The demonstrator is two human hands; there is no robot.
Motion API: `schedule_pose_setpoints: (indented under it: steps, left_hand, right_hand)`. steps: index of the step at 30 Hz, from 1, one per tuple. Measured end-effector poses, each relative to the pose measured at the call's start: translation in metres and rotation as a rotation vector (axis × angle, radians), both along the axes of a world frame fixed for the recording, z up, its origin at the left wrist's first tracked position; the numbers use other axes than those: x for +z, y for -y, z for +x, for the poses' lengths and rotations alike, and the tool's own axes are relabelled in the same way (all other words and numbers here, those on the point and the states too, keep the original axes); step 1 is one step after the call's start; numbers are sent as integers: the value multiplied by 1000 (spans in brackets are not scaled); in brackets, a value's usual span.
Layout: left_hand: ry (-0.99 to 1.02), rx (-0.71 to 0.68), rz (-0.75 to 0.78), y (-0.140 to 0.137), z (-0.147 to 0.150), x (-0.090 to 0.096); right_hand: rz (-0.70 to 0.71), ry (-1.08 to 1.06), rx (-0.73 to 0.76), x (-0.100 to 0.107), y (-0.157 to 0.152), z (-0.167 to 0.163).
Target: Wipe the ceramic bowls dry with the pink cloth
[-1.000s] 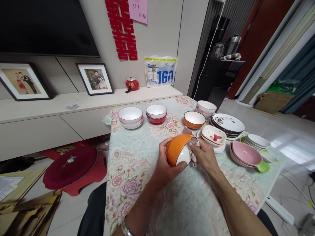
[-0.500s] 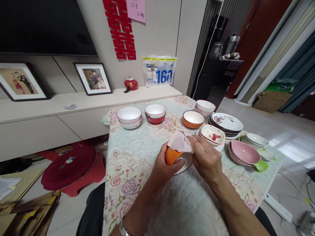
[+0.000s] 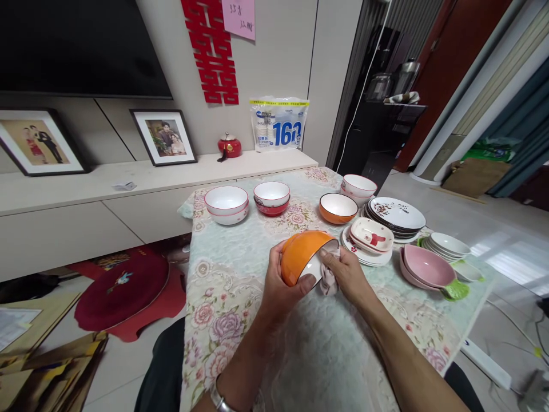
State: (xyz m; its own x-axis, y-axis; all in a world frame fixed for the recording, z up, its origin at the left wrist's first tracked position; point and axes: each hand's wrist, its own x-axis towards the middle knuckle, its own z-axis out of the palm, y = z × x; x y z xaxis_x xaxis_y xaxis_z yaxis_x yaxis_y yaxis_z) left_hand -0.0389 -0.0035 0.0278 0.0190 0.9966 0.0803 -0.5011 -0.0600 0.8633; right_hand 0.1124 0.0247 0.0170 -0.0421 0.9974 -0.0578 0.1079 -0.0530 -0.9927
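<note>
An orange bowl (image 3: 305, 253) with a white inside and dark rim is held tilted above the table, its inside turned down and toward me. My left hand (image 3: 282, 286) grips its left side, thumb over the rim. In my right hand (image 3: 346, 273) is a pale pink cloth (image 3: 328, 280), pressed against the bowl's right rim; the cloth hangs partly below my fingers. A second orange bowl (image 3: 338, 208) stands upright on the table beyond my hands.
On the flowered tablecloth (image 3: 231, 286) are stacked white bowls (image 3: 226, 205), a white bowl on a red one (image 3: 271, 199), dark-rimmed plates (image 3: 397, 214), square dishes (image 3: 371, 234), pink bowls (image 3: 429, 266) and small white bowls (image 3: 449, 245). A red stool (image 3: 124, 292) stands left.
My right hand has moved the cloth from the bowl's top outside down to its right rim. The bowl's orange outside now shows more fully.
</note>
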Motion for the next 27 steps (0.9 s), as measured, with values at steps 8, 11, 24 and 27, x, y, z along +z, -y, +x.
schedule_pose_setpoints:
  steps: [8,11,24,27]
  left_hand:
    - [37,-58,17,-2,3,-4]
    - [-42,-124,28,-1,3,-7]
    - [-221,-155,17,-2,-3,-8]
    - [-195,-107,33,-1,-2,-5]
  right_hand:
    - [-31,-14,-40,0,-1,1]
    - [258,337,-218,4,-3,14]
    - [1094,1141,-286,18,6,20]
    - [865,958,-258,15,1,21]
